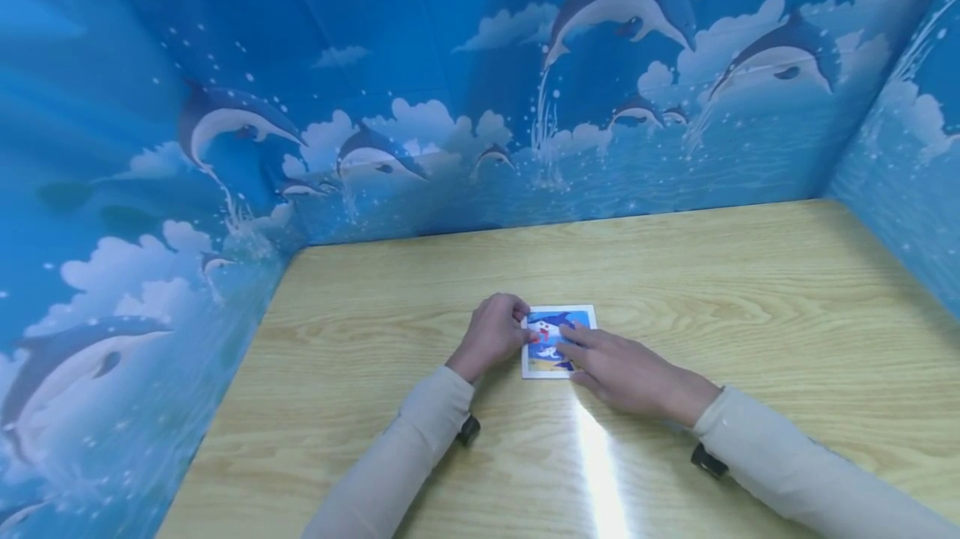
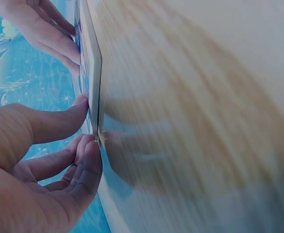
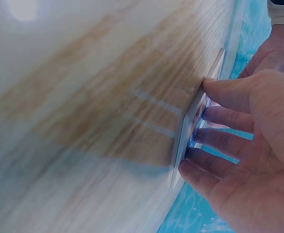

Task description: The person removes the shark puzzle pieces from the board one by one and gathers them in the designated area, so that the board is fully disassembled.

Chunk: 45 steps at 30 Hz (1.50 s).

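Note:
A small square picture board [image 1: 538,362] with a white border and a blue sea-animal picture lies flat on the wooden table. My left hand [image 1: 494,336] is at its left edge. In the left wrist view, the left thumb [image 2: 76,114] touches the board's top near the rim while curled fingers meet the edge, pinching it. My right hand [image 1: 626,371] lies over the right part, its extended fingers touching the picture and hiding some of it. Seen from the right wrist, the right thumb [image 3: 226,92] and little finger touch the board's near edge [image 3: 181,138].
The light wood-grain table [image 1: 375,297] is bordered at the back and sides by a blue curtain [image 1: 450,64] printed with dolphins and clouds. A bright light reflection crosses the tabletop in front of the board. Dark wrist devices [image 1: 708,461] sit on both sleeves.

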{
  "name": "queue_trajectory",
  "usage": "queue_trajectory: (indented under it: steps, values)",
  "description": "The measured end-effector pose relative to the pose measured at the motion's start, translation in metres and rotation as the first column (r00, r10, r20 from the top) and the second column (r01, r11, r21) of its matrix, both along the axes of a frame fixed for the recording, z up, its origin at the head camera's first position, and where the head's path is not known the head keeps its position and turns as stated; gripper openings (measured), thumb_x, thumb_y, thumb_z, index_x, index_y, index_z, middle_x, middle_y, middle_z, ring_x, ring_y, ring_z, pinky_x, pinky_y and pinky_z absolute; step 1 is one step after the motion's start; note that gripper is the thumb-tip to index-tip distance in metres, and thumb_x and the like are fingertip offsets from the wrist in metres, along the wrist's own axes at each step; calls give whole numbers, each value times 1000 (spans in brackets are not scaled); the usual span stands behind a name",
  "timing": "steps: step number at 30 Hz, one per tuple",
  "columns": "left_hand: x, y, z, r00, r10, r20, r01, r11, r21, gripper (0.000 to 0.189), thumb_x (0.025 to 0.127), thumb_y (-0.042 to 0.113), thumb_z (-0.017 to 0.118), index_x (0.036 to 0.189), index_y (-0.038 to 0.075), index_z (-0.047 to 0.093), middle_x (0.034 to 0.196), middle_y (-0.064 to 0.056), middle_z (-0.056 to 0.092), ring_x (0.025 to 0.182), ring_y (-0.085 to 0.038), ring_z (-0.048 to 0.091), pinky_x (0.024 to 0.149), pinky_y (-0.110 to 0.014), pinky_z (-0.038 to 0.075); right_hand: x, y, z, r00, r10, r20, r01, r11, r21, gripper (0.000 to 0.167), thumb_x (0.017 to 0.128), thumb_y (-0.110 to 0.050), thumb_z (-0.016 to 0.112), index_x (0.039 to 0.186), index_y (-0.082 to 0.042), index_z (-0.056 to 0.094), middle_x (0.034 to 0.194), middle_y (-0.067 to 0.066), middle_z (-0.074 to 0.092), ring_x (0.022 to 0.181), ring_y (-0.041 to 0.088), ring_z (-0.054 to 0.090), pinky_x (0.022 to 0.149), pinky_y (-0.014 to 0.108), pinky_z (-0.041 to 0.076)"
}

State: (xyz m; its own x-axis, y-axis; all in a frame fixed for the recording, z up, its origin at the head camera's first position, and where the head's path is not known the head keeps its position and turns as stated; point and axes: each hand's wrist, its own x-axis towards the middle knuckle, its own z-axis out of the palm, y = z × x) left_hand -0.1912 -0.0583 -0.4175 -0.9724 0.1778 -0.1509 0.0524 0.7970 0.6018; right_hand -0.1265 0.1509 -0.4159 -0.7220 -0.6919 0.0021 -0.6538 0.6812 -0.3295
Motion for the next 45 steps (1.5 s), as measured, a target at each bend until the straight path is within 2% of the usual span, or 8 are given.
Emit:
queue_trajectory:
  steps: [17,26,31,38,45]
  values:
    - [2,1,2,998,24,-62,-23,1000,20,38,73,7,90,106,6,72,93,0,70,80,-9,63,74,-22,55,-1,-1,2,1000,-2,12,2,1000,7,47,101,-18,61,141,6,52,152,29,41,139,46,41,109,57,39]
    - [0,1,-1,993,67,-97,-62,997,56,22,82,14,85,101,9,75,90,-1,72,77,-9,65,72,-24,55,-1,-2,2,1000,-3,5,3,1000,13,47,101,-18,62,140,6,53,152,28,42,139,45,41,109,56,39]
    - [1,2,-1,991,103,-87,-93,989,114,13,86,8,80,99,10,75,89,-1,71,77,-10,65,69,-23,55,-2,-3,3,1000,-6,11,6,1000,17,47,101,-19,62,141,6,53,152,28,41,140,45,40,110,56,38]
    - [1,0,1,989,134,-58,-120,972,201,13,86,4,78,97,10,76,85,1,71,76,-9,66,69,-23,56,-1,-3,3,1000,-17,24,16,1000,25,47,102,-19,61,142,5,52,153,27,40,141,44,39,111,56,38]
    - [0,-15,4,984,176,-6,-168,947,274,9,87,5,77,96,9,76,84,0,70,76,-13,67,69,-27,57,-1,-2,2,1000,-9,20,9,1000,19,47,102,-18,61,141,6,52,152,28,41,140,45,40,110,56,38]
